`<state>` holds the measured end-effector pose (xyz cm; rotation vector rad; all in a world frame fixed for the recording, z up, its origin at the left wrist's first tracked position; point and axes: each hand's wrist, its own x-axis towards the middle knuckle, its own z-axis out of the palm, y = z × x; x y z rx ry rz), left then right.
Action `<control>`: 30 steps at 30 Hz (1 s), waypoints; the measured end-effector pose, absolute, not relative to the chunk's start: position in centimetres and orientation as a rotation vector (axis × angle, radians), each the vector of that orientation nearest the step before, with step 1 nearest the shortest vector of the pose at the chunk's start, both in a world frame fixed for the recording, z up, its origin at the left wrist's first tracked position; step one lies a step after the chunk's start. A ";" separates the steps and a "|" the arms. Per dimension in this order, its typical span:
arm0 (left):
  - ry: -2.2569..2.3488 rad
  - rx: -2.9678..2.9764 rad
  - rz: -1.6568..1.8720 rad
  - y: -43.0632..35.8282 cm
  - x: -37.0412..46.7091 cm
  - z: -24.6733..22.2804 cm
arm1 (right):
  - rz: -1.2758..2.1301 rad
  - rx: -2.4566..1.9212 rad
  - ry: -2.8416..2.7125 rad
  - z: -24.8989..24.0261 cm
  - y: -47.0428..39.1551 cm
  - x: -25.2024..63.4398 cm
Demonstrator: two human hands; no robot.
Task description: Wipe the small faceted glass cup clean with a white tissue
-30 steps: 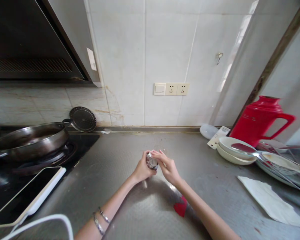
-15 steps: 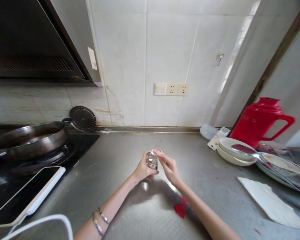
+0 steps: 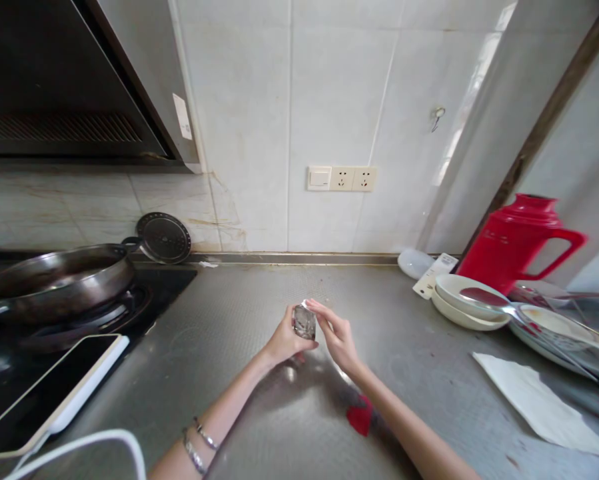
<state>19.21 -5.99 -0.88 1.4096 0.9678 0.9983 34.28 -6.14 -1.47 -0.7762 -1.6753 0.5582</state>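
A small clear glass (image 3: 304, 323) with a faceted look is gripped by my left hand (image 3: 285, 339), its thumb beneath and fingers around the far side. The glass is tilted above the steel counter (image 3: 279, 427). My right hand (image 3: 336, 337) reaches to its upper rim, fingers pressed together and the tips touching it. A tiny white bit shows at those fingertips; whether it is a cloth, paper or a glint I cannot tell. Below my right forearm lies a red piece (image 3: 360, 416) with an unclear shape, partly hidden by the arm.
On the left, a pan (image 3: 54, 283) sits on the black cooktop, with a phone (image 3: 49, 393) and white cable (image 3: 114, 435) nearer. At right stand a red thermos jug (image 3: 509, 247), stacked bowls (image 3: 472, 320), a ladle (image 3: 484, 298) and a white paper sheet (image 3: 539, 400).
My hands stay nearly in place on the glass, which has turned slightly between them. The whole view has shifted a little.
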 end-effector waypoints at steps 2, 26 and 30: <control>0.967 1.431 0.986 -5.9 19.1 -1.1 | 0.687 -0.798 -1.638 -1.2 -6.2 34.3; 1.026 1.871 1.018 -5.1 17.8 -2.0 | 1.288 -0.990 -1.265 -0.8 -5.9 33.4; 1.067 1.871 1.063 -5.1 18.0 -1.9 | 1.342 -0.966 -1.234 -1.4 -5.4 33.6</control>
